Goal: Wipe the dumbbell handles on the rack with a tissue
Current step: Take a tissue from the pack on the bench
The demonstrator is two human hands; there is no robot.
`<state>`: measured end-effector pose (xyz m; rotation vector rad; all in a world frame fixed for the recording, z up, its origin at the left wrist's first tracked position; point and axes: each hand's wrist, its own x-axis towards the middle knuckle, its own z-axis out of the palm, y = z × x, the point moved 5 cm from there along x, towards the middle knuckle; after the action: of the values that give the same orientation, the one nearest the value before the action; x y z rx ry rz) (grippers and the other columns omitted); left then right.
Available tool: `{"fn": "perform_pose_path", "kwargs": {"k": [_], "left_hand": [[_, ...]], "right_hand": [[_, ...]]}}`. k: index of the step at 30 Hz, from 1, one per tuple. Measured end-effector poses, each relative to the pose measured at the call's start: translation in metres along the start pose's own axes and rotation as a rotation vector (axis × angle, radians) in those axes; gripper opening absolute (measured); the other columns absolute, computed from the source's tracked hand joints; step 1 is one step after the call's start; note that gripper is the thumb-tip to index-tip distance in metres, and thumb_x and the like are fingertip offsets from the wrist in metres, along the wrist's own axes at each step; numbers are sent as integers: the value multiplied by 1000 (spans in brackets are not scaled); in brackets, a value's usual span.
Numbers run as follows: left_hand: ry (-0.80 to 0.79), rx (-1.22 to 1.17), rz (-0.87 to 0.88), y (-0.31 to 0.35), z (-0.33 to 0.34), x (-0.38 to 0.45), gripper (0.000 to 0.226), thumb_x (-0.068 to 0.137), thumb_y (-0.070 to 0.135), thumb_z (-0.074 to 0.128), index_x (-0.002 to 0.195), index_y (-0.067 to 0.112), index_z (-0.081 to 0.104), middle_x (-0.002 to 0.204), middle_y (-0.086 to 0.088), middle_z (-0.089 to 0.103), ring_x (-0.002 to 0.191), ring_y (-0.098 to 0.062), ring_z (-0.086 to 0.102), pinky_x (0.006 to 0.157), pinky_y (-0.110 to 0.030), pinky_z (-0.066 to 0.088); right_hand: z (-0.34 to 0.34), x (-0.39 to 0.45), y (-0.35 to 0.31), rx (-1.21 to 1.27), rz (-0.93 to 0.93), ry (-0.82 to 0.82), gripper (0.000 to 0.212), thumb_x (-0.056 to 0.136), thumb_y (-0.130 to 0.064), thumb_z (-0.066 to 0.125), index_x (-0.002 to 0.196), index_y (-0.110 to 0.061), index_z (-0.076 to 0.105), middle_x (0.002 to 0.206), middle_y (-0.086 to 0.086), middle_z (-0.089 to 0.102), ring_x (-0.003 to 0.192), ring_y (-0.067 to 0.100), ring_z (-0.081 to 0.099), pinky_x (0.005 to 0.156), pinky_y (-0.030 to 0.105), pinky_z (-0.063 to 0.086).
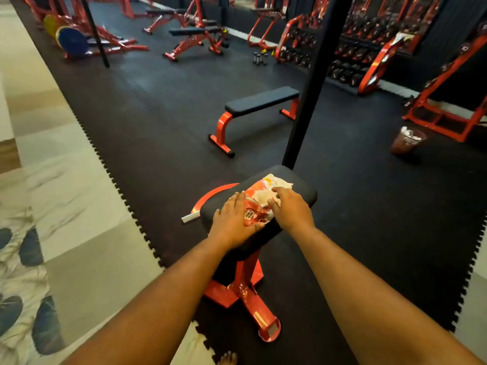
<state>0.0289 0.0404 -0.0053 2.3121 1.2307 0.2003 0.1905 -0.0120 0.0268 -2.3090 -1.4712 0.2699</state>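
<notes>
Both hands were down on the tissue pack (259, 204), which lay on the padded seat (297, 189) of a red stand just in front of the person. Left hand (233, 219) lay flat, fingers straight, pressing the pack's near end to steady it. Right hand (290, 209) had its fingers curled at the pack's white opening, apparently pinching a tissue (274, 198) to draw it out, though the pinch itself was partly hidden. The dumbbell rack (350, 56) stood well apart, far ahead and to the right across the black mat, its rows running along the wall. The right hand was on the nearer side to it, so the tissue would probably travel in that hand.
</notes>
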Motion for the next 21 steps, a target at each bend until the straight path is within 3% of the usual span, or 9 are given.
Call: {"fn": "perform_pose_path", "kwargs": {"k": [5,10,16,19,21], "left_hand": [[-48,19,-7,-12,17,27,109,88,72,57,162,24,-7,172,-1,-2,157,-23,8,125,-57,14],[-34,93,1,-14,21,38,111,86,75,56,161,26,-9,170,-3,12,155,-23,21,124,-57,16],[-96,90,-61,-6,13,40,124,80,72,67,161,26,-13,167,-3,22,153,-25,24,123,-60,15],[-140,96,-131,3,3,44,134,74,70,75,160,27,-18,170,-6,8,157,-27,10,121,-66,5],[-67,92,-152,23,-8,46,133,73,76,70,160,26,-17,171,-4,-3,158,-25,-2,119,-67,1]], "right_hand": [[18,33,-3,-264,-18,-94,51,101,-45,48,146,-22,45,140,6,51,127,29,48,97,47,44],[27,50,-1,-261,-39,-108,33,98,-45,51,120,-23,64,119,3,58,111,26,53,89,43,45],[6,61,25,235,131,-16,19,92,-28,58,104,-14,64,101,4,64,90,23,59,77,39,52],[-8,61,45,461,179,-10,13,93,-27,61,95,-14,60,86,1,63,81,21,59,64,33,44],[-19,60,59,604,172,-17,13,92,-28,67,89,-17,61,83,-1,64,79,22,62,65,35,49]]}}
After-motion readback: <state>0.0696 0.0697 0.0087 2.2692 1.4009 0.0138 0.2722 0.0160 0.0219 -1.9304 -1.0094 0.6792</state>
